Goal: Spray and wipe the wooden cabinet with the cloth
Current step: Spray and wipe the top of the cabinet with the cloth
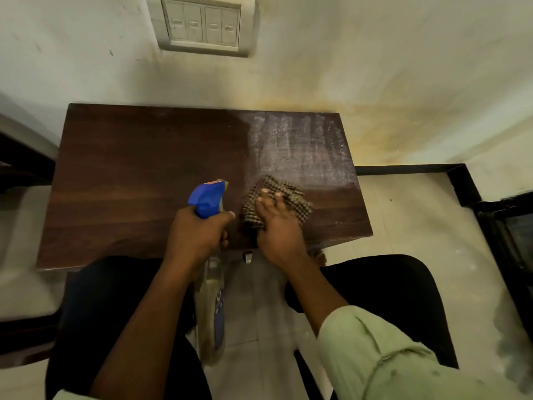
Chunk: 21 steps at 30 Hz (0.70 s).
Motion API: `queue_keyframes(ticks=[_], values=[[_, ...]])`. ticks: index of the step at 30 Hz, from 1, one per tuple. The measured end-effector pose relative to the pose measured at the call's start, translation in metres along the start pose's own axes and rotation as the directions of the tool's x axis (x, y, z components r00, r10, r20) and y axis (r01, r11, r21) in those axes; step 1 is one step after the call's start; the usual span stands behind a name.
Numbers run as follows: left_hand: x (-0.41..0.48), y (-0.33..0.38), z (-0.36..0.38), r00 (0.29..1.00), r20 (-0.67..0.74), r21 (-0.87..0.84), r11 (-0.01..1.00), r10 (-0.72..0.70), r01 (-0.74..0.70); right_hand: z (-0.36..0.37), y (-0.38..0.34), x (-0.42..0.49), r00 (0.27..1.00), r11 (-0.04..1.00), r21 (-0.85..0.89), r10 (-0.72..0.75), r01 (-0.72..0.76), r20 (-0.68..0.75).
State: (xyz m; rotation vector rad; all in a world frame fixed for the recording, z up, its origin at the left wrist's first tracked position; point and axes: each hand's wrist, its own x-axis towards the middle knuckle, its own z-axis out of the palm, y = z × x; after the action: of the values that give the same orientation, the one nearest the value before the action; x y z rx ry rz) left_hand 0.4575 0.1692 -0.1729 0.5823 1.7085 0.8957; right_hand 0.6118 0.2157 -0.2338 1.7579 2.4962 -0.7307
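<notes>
One dark brown rectangular wooden cabinet point(129, 174). One clear plastic spray bottle with blue trigger head point(208, 199). One brown-and-cream checked woven cloth point(294, 197). One off-white wall switch plate point(202, 24), four rockers. Two grips: left grip point(196, 235), right grip point(277, 226).

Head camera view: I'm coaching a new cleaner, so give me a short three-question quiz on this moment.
1. True or false: the left hand grips the spray bottle.
2. Where on the cabinet top is the whitish streaky patch? A) far right part B) front-left corner C) middle of the left half
3. What does the right hand press on with flat fingers?
Key: 1 true; 2 A; 3 the cloth.
</notes>
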Motion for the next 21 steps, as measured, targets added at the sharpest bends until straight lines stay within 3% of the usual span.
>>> queue_keyframes(ticks=[5, 9, 13, 16, 18, 21], values=[[-0.001, 0.0, 0.001, 1.0, -0.016, -0.018, 1.0, -0.017, 0.017, -0.003, 0.0, 0.017, 0.981, 0.984, -0.034, -0.174, 0.178, 0.085], [0.0, -0.001, -0.004, 0.999, 0.0, -0.029, 0.999, -0.041, 0.041, -0.023, 0.059, 0.02, 0.999, 1.0, 0.005, -0.001, 0.001, -0.054], [-0.002, 0.0, -0.008, 0.999, 0.008, -0.026, 0.999, -0.036, 0.037, -0.053, 0.112, 0.023, 0.977, 0.98, 0.012, 0.2, -0.2, -0.069], [-0.001, -0.001, -0.01, 1.0, -0.009, -0.016, 1.0, -0.017, 0.016, -0.057, 0.113, 0.028, 0.951, 0.953, -0.009, 0.303, -0.304, -0.057], [0.0, -0.002, -0.009, 1.0, -0.008, -0.011, 1.0, -0.005, 0.005, -0.052, 0.095, 0.032, 0.941, 0.942, -0.024, 0.334, -0.335, -0.043], [0.002, -0.001, -0.006, 1.0, -0.001, 0.005, 1.0, 0.001, -0.001, -0.037, 0.051, 0.032, 0.978, 0.975, -0.081, 0.208, -0.209, -0.018]])
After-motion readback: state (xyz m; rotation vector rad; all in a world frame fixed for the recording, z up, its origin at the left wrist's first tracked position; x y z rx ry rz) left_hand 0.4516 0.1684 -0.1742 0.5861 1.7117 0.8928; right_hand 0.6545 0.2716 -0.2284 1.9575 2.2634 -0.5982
